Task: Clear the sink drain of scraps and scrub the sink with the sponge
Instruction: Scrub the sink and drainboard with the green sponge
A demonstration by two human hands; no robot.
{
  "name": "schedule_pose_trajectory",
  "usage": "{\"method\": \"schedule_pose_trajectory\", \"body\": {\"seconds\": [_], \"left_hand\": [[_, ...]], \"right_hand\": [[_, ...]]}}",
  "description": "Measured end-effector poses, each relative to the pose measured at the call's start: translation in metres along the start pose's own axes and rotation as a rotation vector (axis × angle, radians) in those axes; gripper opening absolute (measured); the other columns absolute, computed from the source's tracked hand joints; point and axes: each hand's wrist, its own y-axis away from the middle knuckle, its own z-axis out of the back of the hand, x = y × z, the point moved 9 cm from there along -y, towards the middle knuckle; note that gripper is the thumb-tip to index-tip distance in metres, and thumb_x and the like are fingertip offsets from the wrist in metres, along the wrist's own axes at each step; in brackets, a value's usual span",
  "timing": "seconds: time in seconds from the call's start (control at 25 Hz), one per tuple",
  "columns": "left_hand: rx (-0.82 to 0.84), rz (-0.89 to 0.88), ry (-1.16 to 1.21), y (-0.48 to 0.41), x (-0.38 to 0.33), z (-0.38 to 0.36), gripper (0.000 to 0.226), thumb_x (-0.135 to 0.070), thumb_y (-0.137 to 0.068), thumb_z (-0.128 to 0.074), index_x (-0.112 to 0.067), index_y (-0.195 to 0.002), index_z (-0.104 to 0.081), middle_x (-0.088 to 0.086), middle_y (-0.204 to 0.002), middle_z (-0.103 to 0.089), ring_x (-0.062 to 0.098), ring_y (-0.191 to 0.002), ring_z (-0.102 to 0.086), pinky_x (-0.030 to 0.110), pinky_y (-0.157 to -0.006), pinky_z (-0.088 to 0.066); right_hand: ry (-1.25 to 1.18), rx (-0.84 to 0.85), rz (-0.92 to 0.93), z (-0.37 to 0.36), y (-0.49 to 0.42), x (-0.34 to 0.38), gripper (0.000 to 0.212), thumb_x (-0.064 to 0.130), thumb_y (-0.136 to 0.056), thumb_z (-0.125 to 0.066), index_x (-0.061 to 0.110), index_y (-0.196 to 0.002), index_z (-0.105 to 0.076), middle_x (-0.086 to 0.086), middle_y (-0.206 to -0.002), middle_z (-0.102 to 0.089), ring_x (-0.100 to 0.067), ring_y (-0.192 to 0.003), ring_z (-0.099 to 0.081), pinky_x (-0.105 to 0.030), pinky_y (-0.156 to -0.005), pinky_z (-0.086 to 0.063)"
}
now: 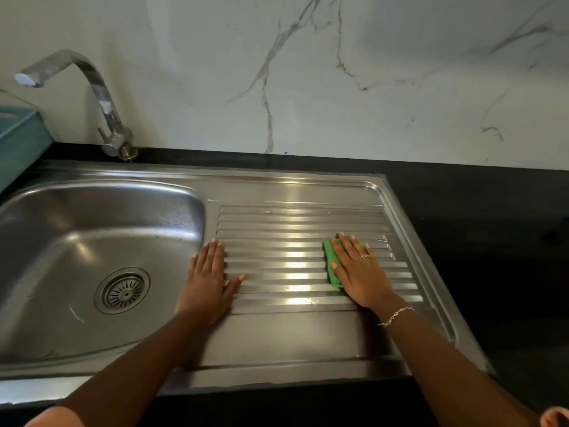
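Observation:
A steel sink basin [77, 229] fills the left side, with a round drain strainer [123, 291] at its bottom; no scraps show on the strainer. To its right lies the ribbed steel drainboard [292, 241]. My right hand [360, 269] lies flat on a green sponge [330, 261], pressing it onto the ribs at the right of the drainboard; most of the sponge is hidden under the palm. My left hand [209, 278] rests flat, fingers together, on the drainboard's left edge beside the basin, holding nothing.
A curved chrome tap [101, 103] stands at the back left, its spout pointing left. A teal plastic rack [18, 140] sits at the far left edge. Black countertop [492, 241] surrounds the sink, and a white marble wall [338, 72] rises behind it.

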Motion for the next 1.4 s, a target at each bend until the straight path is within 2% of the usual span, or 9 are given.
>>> {"method": "schedule_pose_trajectory", "body": {"seconds": [0.08, 0.16, 0.32, 0.48, 0.72, 0.88, 1.08, 1.24, 1.4], "left_hand": [[-0.030, 0.030, 0.006, -0.004, 0.004, 0.002, 0.119, -0.085, -0.062, 0.007, -0.004, -0.147, -0.013, 0.013, -0.157, -0.013, 0.025, -0.147, -0.006, 0.036, -0.120, -0.003], [-0.049, 0.046, 0.010, -0.006, 0.006, 0.005, 0.110, -0.077, -0.066, -0.002, -0.004, -0.147, -0.015, 0.014, -0.157, -0.014, 0.026, -0.147, -0.007, 0.037, -0.120, -0.004], [-0.048, 0.050, 0.026, -0.004, 0.008, 0.005, 0.101, -0.068, -0.069, -0.007, -0.004, -0.147, -0.013, 0.014, -0.157, -0.013, 0.026, -0.147, -0.007, 0.035, -0.119, -0.004], [-0.051, 0.073, 0.064, -0.005, 0.010, 0.004, 0.078, -0.053, -0.091, -0.033, -0.004, -0.147, -0.012, 0.014, -0.157, -0.011, 0.025, -0.147, -0.005, 0.037, -0.121, -0.005], [-0.028, 0.060, 0.102, -0.006, 0.009, 0.001, 0.073, -0.044, -0.094, -0.039, -0.008, -0.148, -0.006, 0.009, -0.159, -0.004, 0.019, -0.147, 0.001, 0.032, -0.120, -0.003], [-0.005, 0.063, 0.103, -0.006, 0.008, 0.000, 0.078, -0.050, -0.093, -0.037, -0.009, -0.148, -0.003, 0.007, -0.159, 0.001, 0.017, -0.147, 0.004, 0.032, -0.119, -0.003], [0.012, 0.072, 0.136, -0.006, 0.010, 0.000, 0.092, -0.064, -0.077, -0.025, -0.010, -0.149, -0.004, 0.006, -0.159, -0.001, 0.016, -0.147, 0.004, 0.031, -0.118, -0.003], [0.010, 0.099, 0.233, -0.006, 0.016, 0.001, 0.101, -0.074, -0.070, -0.016, -0.012, -0.149, -0.005, 0.003, -0.159, -0.003, 0.013, -0.147, 0.001, 0.030, -0.118, -0.005], [-0.028, 0.103, 0.342, -0.006, 0.017, 0.004, 0.100, -0.072, -0.068, -0.010, -0.013, -0.149, -0.008, 0.003, -0.159, -0.008, 0.013, -0.146, -0.004, 0.027, -0.116, -0.007]], "right_hand": [[-0.017, 0.011, -0.054, 0.002, 0.008, -0.030, 0.089, 0.071, -0.070, 0.025, 0.021, -0.141, 0.006, -0.004, -0.157, -0.004, -0.023, -0.145, -0.001, -0.036, -0.113, 0.005], [-0.011, 0.028, -0.104, 0.002, 0.014, -0.052, 0.083, 0.067, -0.075, 0.013, 0.021, -0.144, 0.003, -0.004, -0.157, -0.003, -0.023, -0.145, 0.000, -0.036, -0.113, 0.006], [0.016, 0.027, -0.178, 0.007, 0.022, -0.081, 0.082, 0.057, -0.075, 0.008, 0.018, -0.147, -0.002, -0.006, -0.157, -0.003, -0.024, -0.145, 0.000, -0.036, -0.113, 0.004], [0.011, -0.006, -0.233, 0.012, 0.027, -0.092, 0.083, 0.057, -0.075, 0.008, 0.017, -0.147, -0.006, -0.008, -0.157, -0.007, -0.026, -0.145, -0.004, -0.040, -0.115, 0.001], [0.032, 0.010, -0.281, 0.011, 0.020, -0.094, 0.088, 0.058, -0.071, 0.011, 0.017, -0.147, -0.007, -0.011, -0.157, -0.008, -0.028, -0.145, -0.005, -0.042, -0.115, 0.000], [0.048, 0.023, -0.291, 0.011, 0.007, -0.097, 0.090, 0.058, -0.071, 0.011, 0.015, -0.147, -0.008, -0.012, -0.157, -0.010, -0.031, -0.144, -0.008, -0.045, -0.116, -0.003], [0.086, -0.012, -0.353, 0.012, -0.007, -0.089, 0.091, 0.057, -0.072, 0.010, 0.010, -0.146, -0.017, -0.018, -0.154, -0.018, -0.038, -0.142, -0.014, -0.052, -0.114, -0.010], [0.050, -0.031, -0.333, 0.009, -0.020, -0.052, 0.092, 0.056, -0.071, 0.011, 0.010, -0.146, -0.018, -0.018, -0.154, -0.016, -0.039, -0.142, -0.013, -0.052, -0.115, -0.009], [0.031, -0.026, -0.277, 0.002, -0.036, -0.001, 0.091, 0.054, -0.071, 0.016, 0.013, -0.147, -0.012, -0.015, -0.156, -0.009, -0.035, -0.143, -0.006, -0.049, -0.116, -0.005]]}}
